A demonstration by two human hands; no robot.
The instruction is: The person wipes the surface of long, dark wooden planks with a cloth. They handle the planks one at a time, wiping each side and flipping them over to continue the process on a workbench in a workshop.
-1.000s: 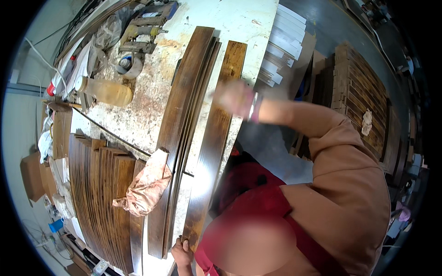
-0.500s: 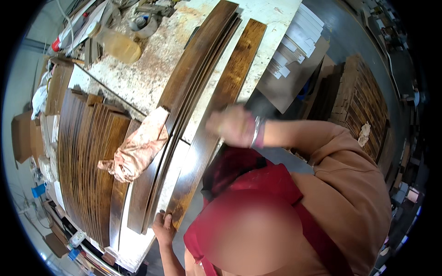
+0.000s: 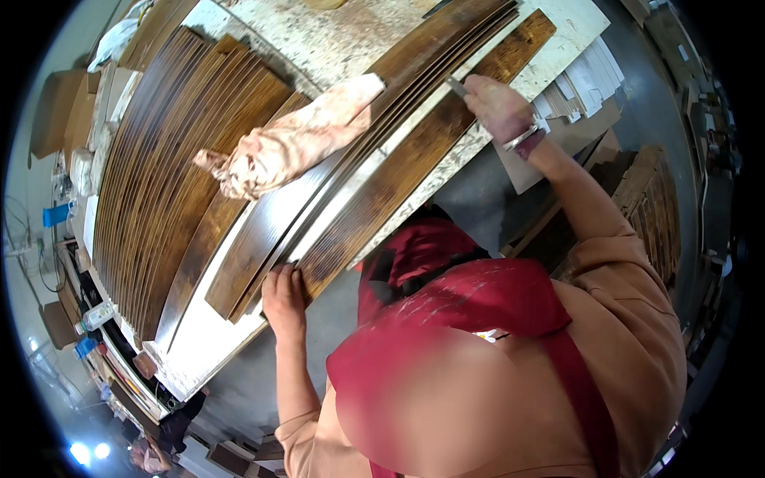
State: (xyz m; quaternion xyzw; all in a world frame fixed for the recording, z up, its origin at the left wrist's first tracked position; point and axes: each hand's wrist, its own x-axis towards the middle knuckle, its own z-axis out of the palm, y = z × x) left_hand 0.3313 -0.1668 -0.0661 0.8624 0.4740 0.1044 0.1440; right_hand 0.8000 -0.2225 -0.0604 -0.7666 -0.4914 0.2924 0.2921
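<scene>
A long brown wooden plank (image 3: 382, 187) lies slantwise along the near edge of the white table. My left hand (image 3: 284, 301) is closed on the plank's near end, its fingers curled over the edge. Toward the far end, my right hand (image 3: 498, 107) grips a small flat grey piece (image 3: 456, 85) against or just over the plank's surface; its kind cannot be made out. Beside this plank lies a stack of similar dark planks (image 3: 335, 163). A crumpled, brown-stained cloth (image 3: 299, 139) rests across that stack.
Many brown planks (image 3: 171, 167) stand packed side by side at the left of the table (image 3: 187, 362). White sheets (image 3: 594, 76) lie beyond its right edge, with a pallet of stacked wood (image 3: 657, 211) on the floor. Another person (image 3: 151, 454) is at the lower left.
My right hand has moved up and away along the plank toward its far end. My left hand stays at the near end. The whole view has turned and shifted.
</scene>
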